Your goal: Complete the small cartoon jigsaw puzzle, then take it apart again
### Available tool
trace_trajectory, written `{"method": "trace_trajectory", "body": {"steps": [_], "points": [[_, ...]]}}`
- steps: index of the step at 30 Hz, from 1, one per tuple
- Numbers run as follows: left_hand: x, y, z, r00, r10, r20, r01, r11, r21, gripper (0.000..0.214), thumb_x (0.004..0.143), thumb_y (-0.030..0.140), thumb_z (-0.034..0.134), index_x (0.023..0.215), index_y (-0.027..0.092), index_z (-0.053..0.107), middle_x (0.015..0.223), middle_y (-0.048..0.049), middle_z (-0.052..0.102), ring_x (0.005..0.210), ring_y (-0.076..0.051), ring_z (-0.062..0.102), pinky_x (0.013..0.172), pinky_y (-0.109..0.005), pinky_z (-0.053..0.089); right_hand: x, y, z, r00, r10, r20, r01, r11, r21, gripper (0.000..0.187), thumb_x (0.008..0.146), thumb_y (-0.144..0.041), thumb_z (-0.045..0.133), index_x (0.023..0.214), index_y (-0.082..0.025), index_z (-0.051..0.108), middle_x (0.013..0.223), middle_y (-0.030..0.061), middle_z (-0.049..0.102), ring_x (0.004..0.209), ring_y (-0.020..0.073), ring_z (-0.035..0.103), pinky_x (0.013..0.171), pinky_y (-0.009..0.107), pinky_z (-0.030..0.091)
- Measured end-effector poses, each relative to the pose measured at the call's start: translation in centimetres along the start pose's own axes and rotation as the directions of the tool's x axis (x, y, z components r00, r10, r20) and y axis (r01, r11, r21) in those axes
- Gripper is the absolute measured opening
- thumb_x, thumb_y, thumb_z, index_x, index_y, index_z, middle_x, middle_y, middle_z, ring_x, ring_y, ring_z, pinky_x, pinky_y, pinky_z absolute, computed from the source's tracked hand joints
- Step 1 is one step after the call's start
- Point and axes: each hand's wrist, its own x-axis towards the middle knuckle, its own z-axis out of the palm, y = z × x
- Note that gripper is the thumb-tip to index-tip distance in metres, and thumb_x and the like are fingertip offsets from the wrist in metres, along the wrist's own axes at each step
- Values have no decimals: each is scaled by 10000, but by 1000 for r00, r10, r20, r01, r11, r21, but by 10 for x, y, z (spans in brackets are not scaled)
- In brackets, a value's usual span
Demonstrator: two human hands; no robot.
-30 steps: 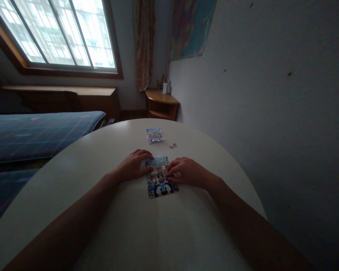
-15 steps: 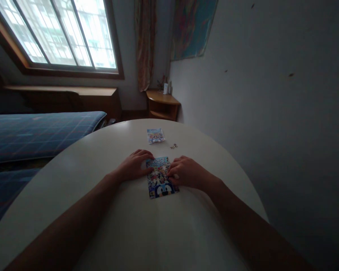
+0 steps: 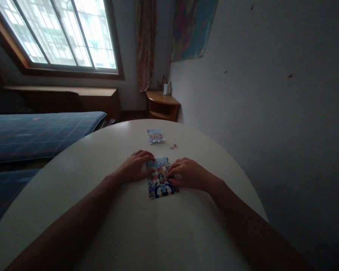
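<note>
A colourful cartoon picture card (image 3: 160, 180) lies flat on the round white table (image 3: 130, 226). My left hand (image 3: 134, 166) rests on the card's left edge, fingers curled down and pressing on it. My right hand (image 3: 186, 174) lies on the card's right edge with its fingertips bunched on the picture; whether they pinch a small piece is hidden. A smaller card (image 3: 155, 136) of the same picture lies farther back on the table. A few tiny loose pieces (image 3: 173, 146) sit just right of it.
A grey wall (image 3: 271, 113) runs close along the table's right side. A bed with a blue checked cover (image 3: 39, 131) stands to the left. A wooden corner shelf (image 3: 161, 103) and a window (image 3: 56, 34) are beyond the table.
Both hands stay on the card. The right hand's fingertips have shifted slightly on the picture; the card has not moved.
</note>
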Motion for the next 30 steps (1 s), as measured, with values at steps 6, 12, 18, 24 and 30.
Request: {"method": "trace_trajectory", "body": {"steps": [6, 12, 18, 24, 30], "points": [[2, 16, 2, 997, 47, 55, -47, 999, 0, 421, 817, 421, 659, 1208, 281, 592, 1270, -74, 585, 1172, -280, 533, 1029, -479, 416, 1, 4, 3, 1000, -8, -11, 8, 1000, -9, 117, 806, -231, 684, 880, -254, 771, 935, 14, 762, 849, 167, 664, 838, 319, 435], [2, 26, 5, 996, 69, 64, -66, 997, -42, 439, 821, 456, 659, 1210, 264, 592, 1248, -83, 593, 1152, -270, 546, 1012, -446, 445, 5, 0, 1, 998, -56, 19, 58, 992, -113, 86, 808, -200, 672, 804, -231, 752, 845, 23, 756, 815, 174, 636, 777, 312, 405], [3, 28, 7, 996, 48, 74, -44, 998, -46, 450, 813, 487, 663, 1202, 271, 602, 1241, -88, 590, 1137, -276, 547, 988, -440, 463, 6, 4, 5, 995, -95, 22, 97, 983, -156, 92, 812, -221, 662, 756, -227, 735, 803, 21, 750, 822, 181, 624, 770, 314, 378], [3, 28, 8, 995, 49, 82, -47, 999, -26, 449, 814, 469, 666, 1205, 261, 594, 1255, -83, 581, 1160, -280, 530, 1001, -445, 462, 6, 3, 3, 998, -65, 18, 67, 990, -121, 91, 796, -188, 665, 747, -225, 732, 798, 9, 753, 827, 178, 639, 796, 312, 392], [3, 28, 8, 996, 45, 83, -44, 999, -13, 466, 807, 489, 674, 1205, 260, 595, 1259, -83, 575, 1163, -283, 522, 1002, -445, 460, 5, -1, -1, 998, -56, 26, 58, 994, -88, 71, 817, -250, 675, 809, -238, 744, 817, 14, 750, 830, 177, 642, 814, 319, 405]]}}
